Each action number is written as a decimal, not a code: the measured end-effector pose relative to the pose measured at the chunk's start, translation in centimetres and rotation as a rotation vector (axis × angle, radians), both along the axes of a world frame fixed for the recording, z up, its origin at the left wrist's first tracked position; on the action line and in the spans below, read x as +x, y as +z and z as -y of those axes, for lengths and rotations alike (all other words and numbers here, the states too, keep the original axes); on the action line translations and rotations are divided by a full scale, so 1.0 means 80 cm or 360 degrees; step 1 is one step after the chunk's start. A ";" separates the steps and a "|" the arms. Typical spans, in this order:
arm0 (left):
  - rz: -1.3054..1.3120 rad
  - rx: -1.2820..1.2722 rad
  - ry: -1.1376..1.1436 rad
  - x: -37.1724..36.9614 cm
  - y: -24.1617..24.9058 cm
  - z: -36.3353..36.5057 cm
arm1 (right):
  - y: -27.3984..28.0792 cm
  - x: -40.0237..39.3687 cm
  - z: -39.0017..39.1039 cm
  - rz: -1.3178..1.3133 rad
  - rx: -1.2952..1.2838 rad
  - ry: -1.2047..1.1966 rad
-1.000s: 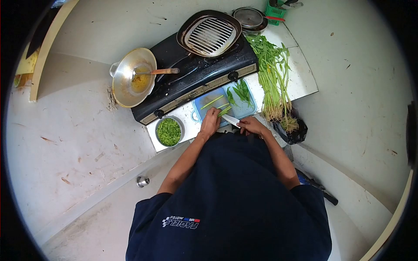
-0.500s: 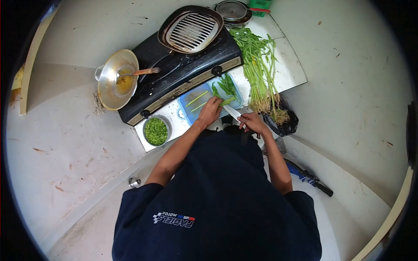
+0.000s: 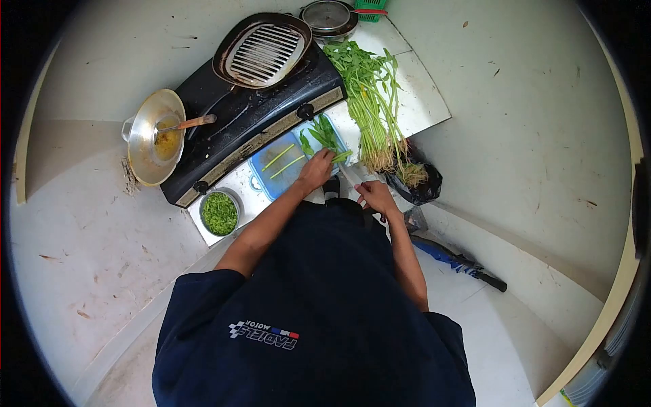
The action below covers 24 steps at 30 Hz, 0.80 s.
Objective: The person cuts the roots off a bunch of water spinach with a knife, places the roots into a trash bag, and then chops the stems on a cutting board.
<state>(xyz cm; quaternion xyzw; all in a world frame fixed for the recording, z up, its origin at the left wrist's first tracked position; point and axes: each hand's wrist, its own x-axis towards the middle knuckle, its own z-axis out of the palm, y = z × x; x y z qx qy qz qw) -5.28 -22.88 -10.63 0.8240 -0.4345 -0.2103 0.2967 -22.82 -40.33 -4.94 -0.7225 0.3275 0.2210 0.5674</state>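
My left hand (image 3: 317, 169) is closed on green stems (image 3: 341, 157) over the blue cutting board (image 3: 261, 178). In my right hand (image 3: 377, 197) is a knife (image 3: 350, 176), its pale blade pointing up and left toward the stems. Two cut stem pieces (image 3: 287, 167) lie on the board left of my left hand. Cut leaves (image 3: 324, 133) rest at the board's far right part. At the lower left stands a round metal bowl (image 3: 237, 205) full of chopped greens (image 3: 220, 213).
Beyond the board is a black stove (image 3: 254, 115) with a grill pan (image 3: 264, 51). A wok (image 3: 141, 150) with a wooden-handled utensil sits at its left. Long rooted greens (image 3: 375, 115) lie at right, beside a black bag (image 3: 427, 186). A green basket (image 3: 369, 10) stands behind.
The whole view has shifted, so the scene appears further left. My left hand still holds the stems, and my right hand still holds the knife near them.
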 end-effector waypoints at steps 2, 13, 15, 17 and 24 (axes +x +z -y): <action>-0.0013 0.0013 0.0043 -0.003 0.006 0.000 | 0.004 -0.007 0.000 -0.0025 -0.0043 -0.0002; 0.0021 -0.0252 0.0147 0.010 0.024 -0.042 | 0.046 -0.018 0.026 0.0123 -0.0746 0.0245; 0.0142 -0.0269 0.0253 0.021 0.028 -0.061 | 0.056 -0.006 0.025 0.0159 -0.0768 0.0269; 0.0301 -0.0278 0.0375 0.034 0.030 -0.084 | 0.058 0.008 0.023 0.0263 -0.0783 0.0299; 0.0305 -0.0031 0.0526 0.046 0.042 -0.139 | 0.019 0.070 -0.003 0.0610 -0.0805 0.0616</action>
